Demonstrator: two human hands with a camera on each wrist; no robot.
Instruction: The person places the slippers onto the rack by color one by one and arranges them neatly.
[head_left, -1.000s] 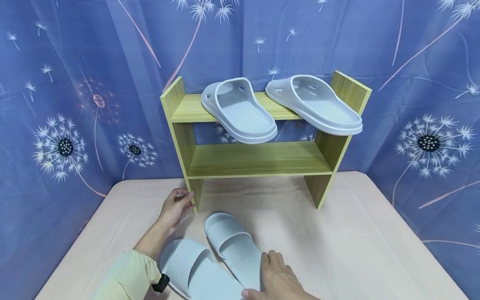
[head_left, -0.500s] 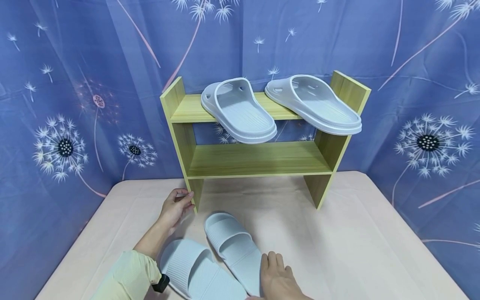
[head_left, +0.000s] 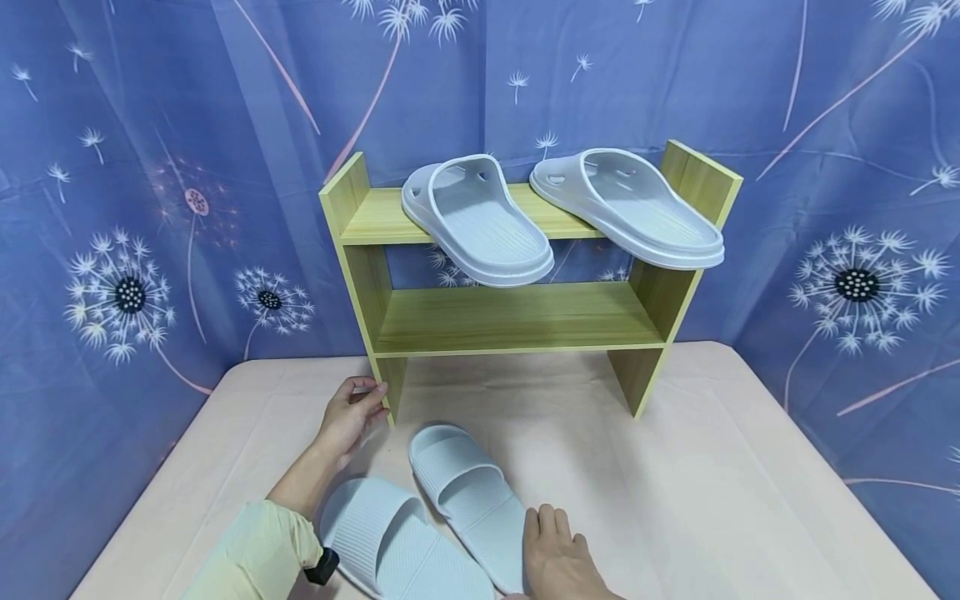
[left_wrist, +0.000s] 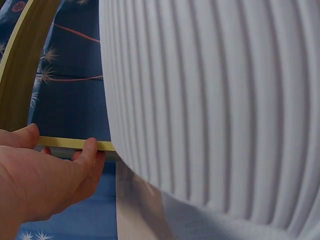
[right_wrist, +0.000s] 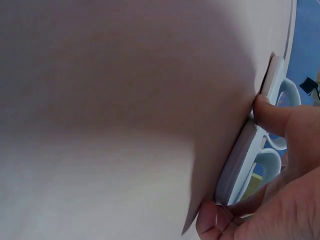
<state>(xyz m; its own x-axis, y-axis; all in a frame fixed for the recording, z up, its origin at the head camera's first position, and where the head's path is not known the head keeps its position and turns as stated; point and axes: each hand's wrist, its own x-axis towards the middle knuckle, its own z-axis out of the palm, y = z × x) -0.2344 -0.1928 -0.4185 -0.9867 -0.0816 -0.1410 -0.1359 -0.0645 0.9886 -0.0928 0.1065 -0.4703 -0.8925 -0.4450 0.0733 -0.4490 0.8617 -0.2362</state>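
A pair of light blue open-toed slippers lies on the pale cloth, toes towards the rack. At the heel of the right-hand slipper, my right hand grips it, fingers along its right edge. In the right wrist view the thumb reaches in between the two heels. The left-hand slipper lies beside my left forearm; its ribbed strap fills much of the left wrist view. My left hand pinches the front edge of the left side panel, low on the wooden shoe rack.
Two pale grey clogs, the left one and the right one, sit on the rack's top board with their heels overhanging the front. Blue dandelion-print curtains enclose the back and sides of the cloth-covered table.
My right hand has drawn back slightly and its thumb has slid lower, mostly out of the head view. The left hand and the slippers stay nearly where they were.
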